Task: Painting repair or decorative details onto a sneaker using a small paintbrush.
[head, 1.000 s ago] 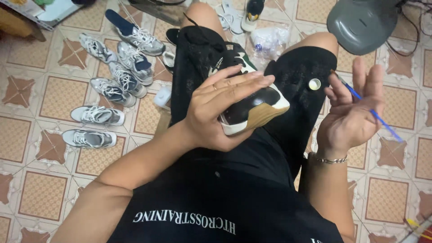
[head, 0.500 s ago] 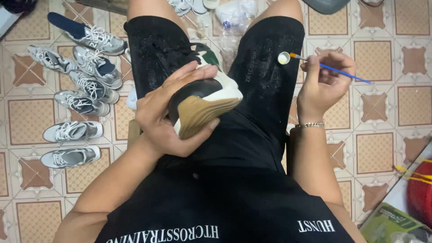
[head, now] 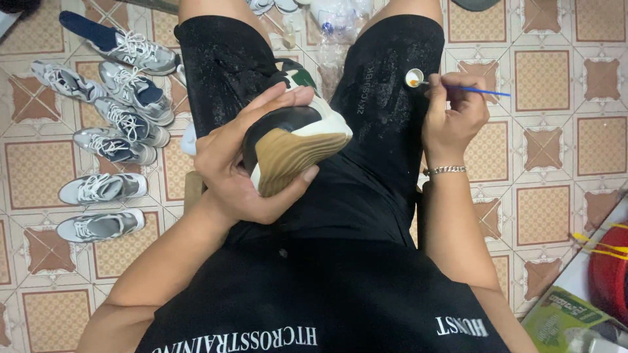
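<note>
1. The left hand [head: 245,163] grasps a shoe [head: 294,140] from the heel end, fingers curled over its dark upper and thumb pressed under the tan sole.
2. The right hand [head: 451,117] pinches a thin blue brush [head: 474,89] between thumb and fingers, closed tightly on the handle.
3. The shoe sits over the lap, between the thighs, turned so its gum-coloured sole faces the camera. Its side shows white and black panels, with a green patch near the toe end.
4. The brush tip reaches into a small white cap [head: 414,78] that rests on the right thigh. A spot of orange shows inside the cap at the bristles.
5. The person wears black shorts [head: 386,163] and a black shirt [head: 314,294] with white lettering, and a silver bracelet [head: 445,170] on the right wrist.
6. On the tiled floor [head: 549,144] to the left lie several grey and white sneakers [head: 118,117], set in a loose column, well apart from the hands. One at the top has a dark blue lining showing.
7. A clear plastic bag [head: 337,19] lies on the floor between the knees, beyond the shoe.
8. At the lower right corner are a green packet [head: 562,314] and a red object [head: 611,274] with yellow strips across it; what the red object is cannot be told.
</note>
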